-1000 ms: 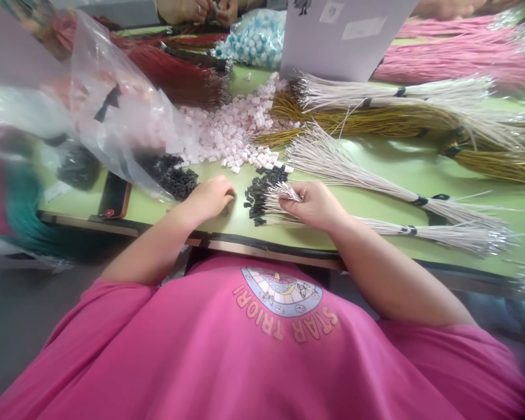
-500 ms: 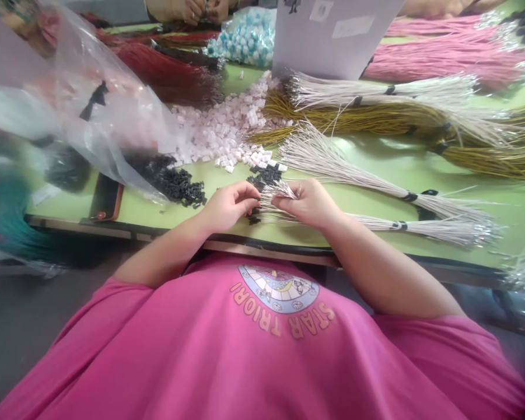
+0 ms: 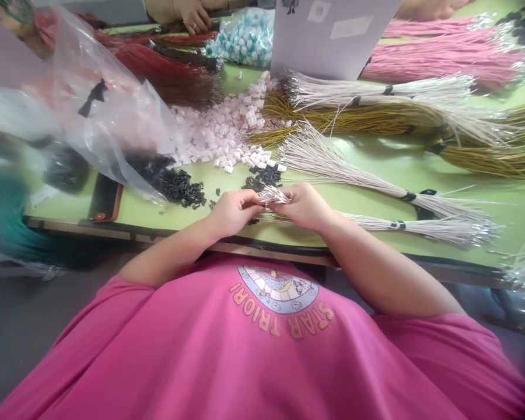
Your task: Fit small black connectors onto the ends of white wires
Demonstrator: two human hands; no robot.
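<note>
L hand (image 3: 235, 211) & R hand (image 3: 308, 207), close together over the table (image 3: 374, 153), nr. its front edge. R hand is closed round a sheaf of white wires (image 3: 275, 195), whose tips fan out to the L of its thumb. Long axis of the wires approx. L–R, i.e. along the front edge, tips directed at L hand. L hand: thumb & index nearly meeting, right beside those tips; whether pinched on anything, can't tell at this res. Key relation: tips lie betw. the two, L hand nearer the ends, R hand round the shafts. Small black heap (image 3: 266, 173) just beyond the tips; larger black heap (image 3: 184, 188) to the L of & slightly beyond L hand, w/ loose bits (image 3: 217, 191) betw. Tied bundle (image 3: 433, 229), also white, extends R from behind R wrist; continuity w/ the held wires hidden.
</note>
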